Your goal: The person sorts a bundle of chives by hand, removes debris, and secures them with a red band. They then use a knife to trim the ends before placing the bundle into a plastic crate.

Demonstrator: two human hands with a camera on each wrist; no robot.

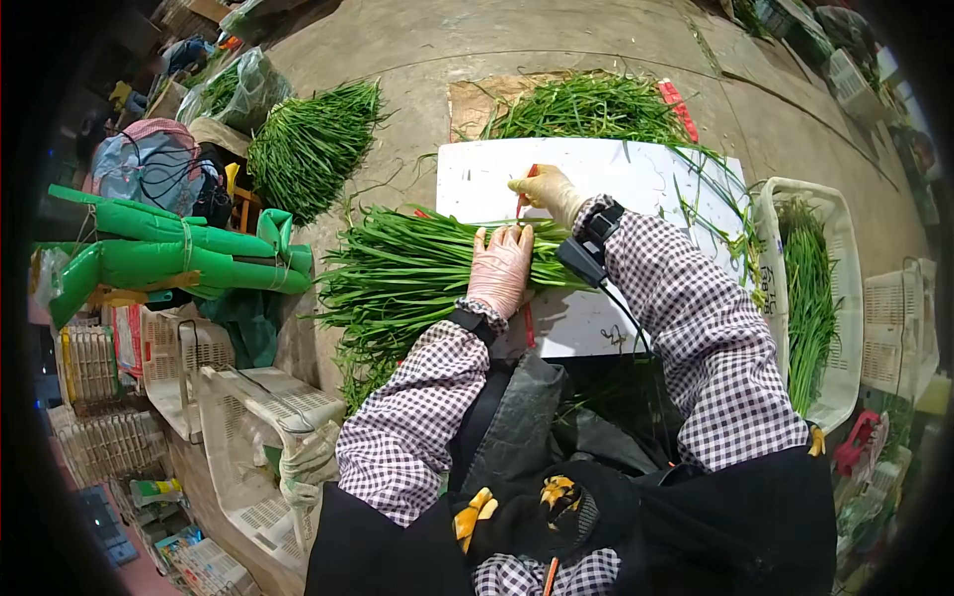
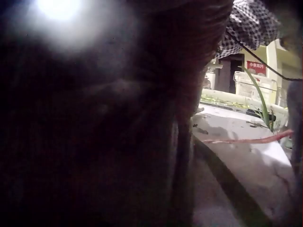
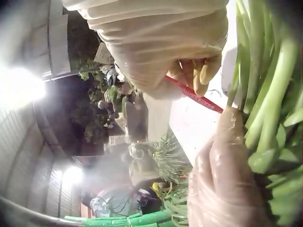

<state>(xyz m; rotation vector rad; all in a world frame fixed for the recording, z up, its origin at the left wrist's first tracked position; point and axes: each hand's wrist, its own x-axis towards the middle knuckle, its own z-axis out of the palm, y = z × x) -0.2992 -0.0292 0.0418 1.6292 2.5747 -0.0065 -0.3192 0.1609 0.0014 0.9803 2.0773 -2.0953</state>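
A bundle of long green stalks (image 1: 407, 260) lies across the left part of a white board (image 1: 596, 333). My gloved left hand (image 1: 500, 270) rests on it with fingers extended, also visible in the right wrist view (image 3: 227, 177). Just beyond the bundle, my gloved right hand (image 1: 553, 193) pinches a red strip (image 1: 521, 204) between curled fingers. In the right wrist view the strip (image 3: 201, 99) runs from the right hand (image 3: 161, 42) toward the stalks. The strip's other end shows at the bundle's near side; its middle is hidden. Darkness fills most of the left wrist view, beside a red strip (image 2: 251, 140).
More green stalks (image 1: 596, 104) lie beyond the board, with another pile (image 1: 316, 139) on the floor at far left. A white crate (image 1: 845, 338) holding stalks stands right of the board. Green wrapped rolls (image 1: 149, 260) and an empty crate (image 1: 234, 437) are at left.
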